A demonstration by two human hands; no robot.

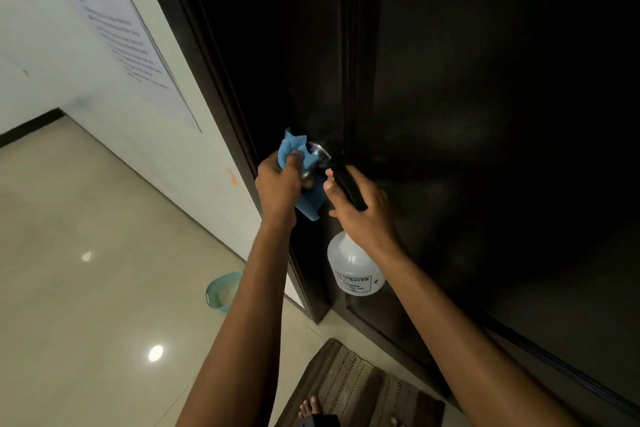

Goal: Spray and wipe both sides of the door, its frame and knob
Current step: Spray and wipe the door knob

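A dark door [485, 97] fills the right of the head view, its dark frame [207, 55] running down the left side. The shiny metal knob [320, 151] sits at mid-height. My left hand [278, 185] grips a blue cloth [294, 149] wrapped against the knob, partly hiding it. My right hand [362, 210] holds the black trigger head of a clear spray bottle [355, 269], which hangs below my wrist, close to the door and just right of the knob.
A teal plastic basin [223, 291] stands on the glossy tiled floor [86, 253] near the frame's foot. A brown doormat [353, 388] lies under my bare foot [308, 407]. A printed notice [121, 31] hangs on the white wall to the left.
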